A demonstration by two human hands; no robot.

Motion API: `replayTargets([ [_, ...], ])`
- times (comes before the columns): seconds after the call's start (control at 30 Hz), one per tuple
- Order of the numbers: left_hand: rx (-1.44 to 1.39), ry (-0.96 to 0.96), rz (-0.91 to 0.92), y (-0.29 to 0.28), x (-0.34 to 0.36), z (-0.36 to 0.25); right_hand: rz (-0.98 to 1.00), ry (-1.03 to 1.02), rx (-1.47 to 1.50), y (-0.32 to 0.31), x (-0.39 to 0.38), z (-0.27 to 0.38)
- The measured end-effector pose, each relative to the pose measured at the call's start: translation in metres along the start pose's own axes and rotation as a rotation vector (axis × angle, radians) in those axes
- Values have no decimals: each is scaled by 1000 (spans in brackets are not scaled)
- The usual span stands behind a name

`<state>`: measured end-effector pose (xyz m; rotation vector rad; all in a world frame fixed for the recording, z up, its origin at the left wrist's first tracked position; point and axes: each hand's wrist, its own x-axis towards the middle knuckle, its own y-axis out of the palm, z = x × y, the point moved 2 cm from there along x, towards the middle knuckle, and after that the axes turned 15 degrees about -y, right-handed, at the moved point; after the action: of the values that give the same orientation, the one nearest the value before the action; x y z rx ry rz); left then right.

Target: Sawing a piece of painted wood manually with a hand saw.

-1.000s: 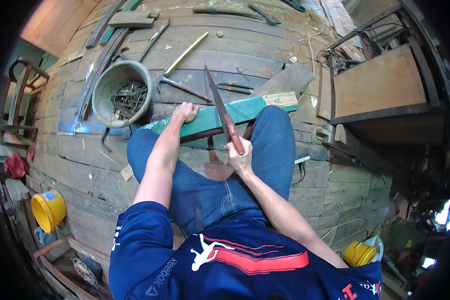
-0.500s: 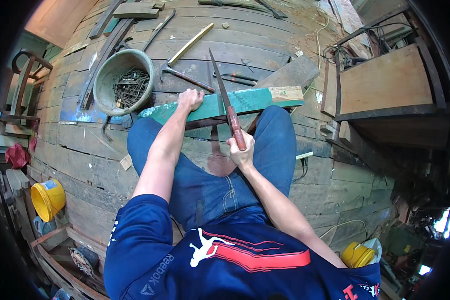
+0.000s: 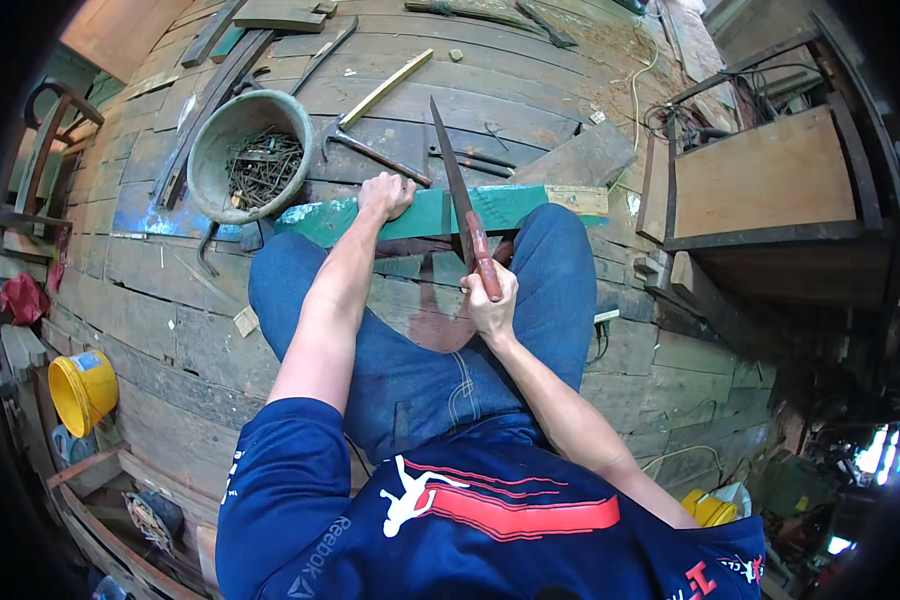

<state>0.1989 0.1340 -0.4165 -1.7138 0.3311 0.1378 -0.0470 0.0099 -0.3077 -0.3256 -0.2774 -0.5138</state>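
The right hand (image 3: 492, 303), mid-frame, clenches a handsaw (image 3: 461, 197); the left hand (image 3: 387, 197), upper centre, rests on a green plank (image 3: 432, 211), closure unclear.

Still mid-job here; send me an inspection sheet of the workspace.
Surface: worn plank floor, with gaps between planks.
Job's things: green board lies crosswise ahead of the person; saw crosses above it in view, contact unclear.
Clutter: bucket of metal scraps, hammer, pale wood strip, all beyond the board.
Hands: left hand on the board, fingertips hidden; right hand closed around the saw's handle.
Cables: pale cable, upper right.
Surroundings: wooden cabinet right, yellow pail left.
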Motion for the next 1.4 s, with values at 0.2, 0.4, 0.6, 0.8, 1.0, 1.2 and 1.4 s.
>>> replayTargets([
  [0.2,-31,58,-52,-7,3,-2,-26,230,136,-10,3,-14],
  [0.4,-3,22,-25,-5,0,4,32,24,-29,13,24,1],
  [0.6,7,-3,23,-12,-7,-5,59,13,-107,5,23,12],
  [0.8,-13,11,-35,-16,-6,-8,75,-58,-59,8,15,-8],
  [1.0,-24,20,-72,-8,-4,3,120,-35,-77,7,7,14],
  [1.2,-50,61,-65,-17,-8,-7,71,-54,-48,15,33,-15],
  [1.4,-33,34,-39,-14,-6,2,102,-1,-26,-4,2,25],
])
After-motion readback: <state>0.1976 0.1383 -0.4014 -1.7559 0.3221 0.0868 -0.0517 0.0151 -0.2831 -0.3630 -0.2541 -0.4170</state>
